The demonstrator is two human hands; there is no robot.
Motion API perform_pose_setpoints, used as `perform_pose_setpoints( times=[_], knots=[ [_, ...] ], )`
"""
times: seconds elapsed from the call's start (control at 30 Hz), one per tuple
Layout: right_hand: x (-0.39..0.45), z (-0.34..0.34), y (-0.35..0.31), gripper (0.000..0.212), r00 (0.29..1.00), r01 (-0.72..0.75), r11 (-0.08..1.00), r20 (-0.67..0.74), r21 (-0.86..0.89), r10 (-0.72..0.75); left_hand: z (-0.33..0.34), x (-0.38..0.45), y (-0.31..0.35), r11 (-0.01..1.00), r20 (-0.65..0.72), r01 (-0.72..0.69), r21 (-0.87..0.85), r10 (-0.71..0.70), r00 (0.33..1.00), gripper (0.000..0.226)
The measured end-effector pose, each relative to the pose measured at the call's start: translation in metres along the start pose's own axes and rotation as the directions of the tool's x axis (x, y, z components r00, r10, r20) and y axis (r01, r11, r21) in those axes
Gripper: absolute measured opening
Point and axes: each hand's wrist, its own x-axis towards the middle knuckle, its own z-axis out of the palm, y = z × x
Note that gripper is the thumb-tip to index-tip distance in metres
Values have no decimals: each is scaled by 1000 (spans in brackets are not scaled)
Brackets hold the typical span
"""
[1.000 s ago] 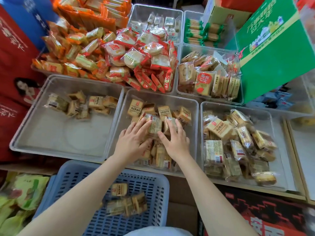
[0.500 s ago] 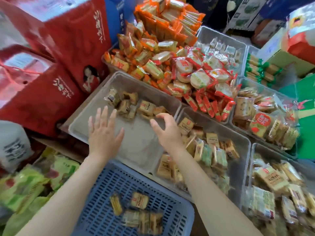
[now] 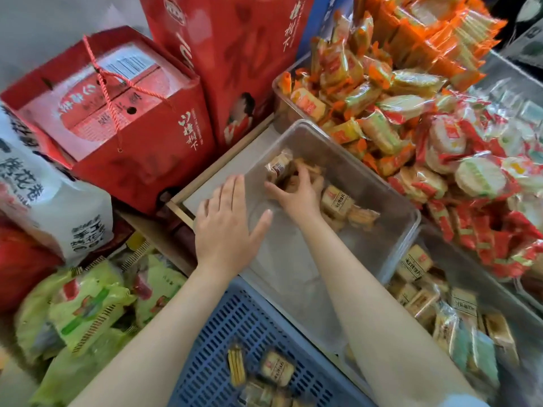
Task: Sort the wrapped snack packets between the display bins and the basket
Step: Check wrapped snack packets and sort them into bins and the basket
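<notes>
A clear display bin [image 3: 390, 201] holds a small pile of tan wrapped snack packets [image 3: 338, 202] at its far end. My right hand [image 3: 296, 193] reaches into the bin with fingers curled round packets in that pile. My left hand [image 3: 227, 220] hovers flat with spread fingers over the bin's near left corner, holding nothing. A blue slotted basket [image 3: 232, 333] sits below the bin with a few tan packets [image 3: 274, 368] in it. A second clear bin [image 3: 458, 315] at the right holds more tan packets.
Red gift boxes [image 3: 126, 113] stand to the left, a white bag [image 3: 44, 201] beside them. Green snack bags [image 3: 88, 312] lie at lower left. Heaps of orange and red wrapped snacks [image 3: 411, 113] fill the bins behind.
Both hands left the middle bin and moved to the left bin. My right hand reached further to the packet pile and curled round it. The view swung left.
</notes>
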Motion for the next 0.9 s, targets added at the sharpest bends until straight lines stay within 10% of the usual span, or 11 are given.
perform_pose_setpoints(
  times=[0.57,0.73,0.9],
  knots=[
    [-44,-16,23,47,998,9,968,64,250,-26,1,-3,-5,974,38,-228,-11,228,973,88],
    [-119,-54,29,54,989,-5,942,141,336,-45,-23,-37,18,768,258,-61,-638,288,922,73],
    [-199,-76,39,53,988,8,894,136,449,-77,-37,-87,46,639,203,-45,-768,310,929,61]
  ],
)
